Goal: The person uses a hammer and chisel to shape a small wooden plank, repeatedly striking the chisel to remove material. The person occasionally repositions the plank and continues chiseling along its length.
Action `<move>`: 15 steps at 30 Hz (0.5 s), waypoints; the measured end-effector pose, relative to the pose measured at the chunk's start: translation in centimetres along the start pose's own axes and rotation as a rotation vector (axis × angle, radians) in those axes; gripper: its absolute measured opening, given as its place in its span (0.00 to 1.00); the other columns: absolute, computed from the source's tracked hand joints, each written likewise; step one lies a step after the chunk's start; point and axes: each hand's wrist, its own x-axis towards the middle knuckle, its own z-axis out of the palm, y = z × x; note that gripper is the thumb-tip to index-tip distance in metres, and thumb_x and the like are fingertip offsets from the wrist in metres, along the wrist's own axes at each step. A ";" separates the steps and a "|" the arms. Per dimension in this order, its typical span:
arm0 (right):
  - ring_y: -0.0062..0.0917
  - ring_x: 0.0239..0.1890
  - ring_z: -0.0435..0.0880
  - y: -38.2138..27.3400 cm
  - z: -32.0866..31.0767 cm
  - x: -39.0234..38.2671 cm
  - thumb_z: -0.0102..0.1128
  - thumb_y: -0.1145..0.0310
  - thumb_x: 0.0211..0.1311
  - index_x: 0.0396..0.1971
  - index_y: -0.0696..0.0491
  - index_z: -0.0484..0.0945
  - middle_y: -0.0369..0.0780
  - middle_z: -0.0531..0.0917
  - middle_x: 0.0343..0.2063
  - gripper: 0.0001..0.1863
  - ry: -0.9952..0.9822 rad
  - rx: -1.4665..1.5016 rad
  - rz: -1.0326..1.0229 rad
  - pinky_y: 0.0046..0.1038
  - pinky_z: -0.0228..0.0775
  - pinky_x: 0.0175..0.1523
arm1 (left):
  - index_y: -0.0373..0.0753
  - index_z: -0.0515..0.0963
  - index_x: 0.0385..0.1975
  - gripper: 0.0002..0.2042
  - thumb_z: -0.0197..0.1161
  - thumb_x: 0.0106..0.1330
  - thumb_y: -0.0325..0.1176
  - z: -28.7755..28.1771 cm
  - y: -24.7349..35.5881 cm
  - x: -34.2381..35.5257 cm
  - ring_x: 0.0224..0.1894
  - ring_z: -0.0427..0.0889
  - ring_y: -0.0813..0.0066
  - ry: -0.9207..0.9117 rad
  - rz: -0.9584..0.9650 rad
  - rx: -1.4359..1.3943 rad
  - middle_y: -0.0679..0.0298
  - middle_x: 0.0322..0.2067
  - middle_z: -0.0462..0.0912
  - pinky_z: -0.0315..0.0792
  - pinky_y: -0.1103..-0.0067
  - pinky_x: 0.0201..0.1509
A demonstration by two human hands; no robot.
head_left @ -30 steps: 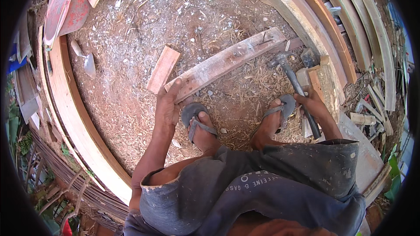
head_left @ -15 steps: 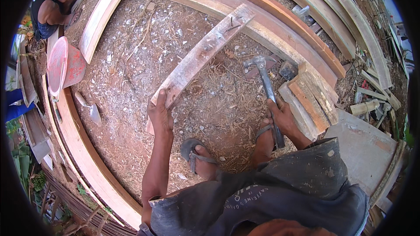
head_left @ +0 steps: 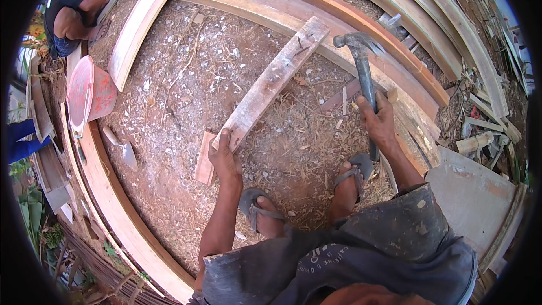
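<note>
Centre of the frame: board (head_left: 268,85) in one hand, hammer (head_left: 365,73) in the other

The board slants from just left of centre up to the upper middle of the frame. At its lower end, the left hand (head_left: 227,161) grips it, thumb lying along the top face; the other fingers are mostly hidden. Nails (head_left: 301,49) stick out near the board's upper end. A short piece of wood (head_left: 204,158) lies on the ground beside the lower end, partly covered by the board and the hand.

Right of centre, the right hand (head_left: 379,121) is closed around the hammer's handle. The metal head is uppermost, its claw toward the right, and it shows in front of the long beams (head_left: 248,8) that curve across the top.

Below the hands, two sandals (head_left: 362,165) are on the person's feet, among wood shavings. At the left of the frame, a red-stained bucket (head_left: 104,93) stands tilted, with a trowel (head_left: 129,155) on the soil below it. Another person (head_left: 70,8) crouches at the upper left. A flat sheet (head_left: 468,192) lies at the lower right.
</note>
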 end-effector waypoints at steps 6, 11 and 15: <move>0.11 0.17 0.67 -2.6 0.6 1.8 0.59 0.47 0.70 0.37 0.55 0.73 0.28 0.71 0.17 0.22 0.032 -0.057 -0.155 0.19 0.58 0.21 | 0.32 0.74 0.49 0.16 0.68 0.67 0.32 0.6 0.9 0.5 0.38 0.84 0.71 0.097 0.076 0.061 0.57 0.42 0.84 0.81 0.74 0.37; 0.13 0.17 0.70 -5.4 0.1 2.3 0.60 0.52 0.70 0.39 0.55 0.73 0.31 0.73 0.20 0.19 -0.055 0.090 0.074 0.20 0.62 0.21 | 0.34 0.74 0.41 0.12 0.69 0.68 0.32 -0.3 0.4 0.8 0.33 0.78 0.81 0.055 0.291 0.186 0.62 0.35 0.82 0.75 0.82 0.37; 0.16 0.20 0.75 -6.3 -1.1 0.6 0.61 0.65 0.66 0.50 0.57 0.74 0.36 0.76 0.25 0.17 -0.185 0.320 0.309 0.22 0.68 0.22 | 0.35 0.74 0.36 0.11 0.68 0.69 0.35 -1.1 0.6 -1.1 0.30 0.75 0.84 0.010 0.190 0.353 0.66 0.31 0.80 0.72 0.83 0.35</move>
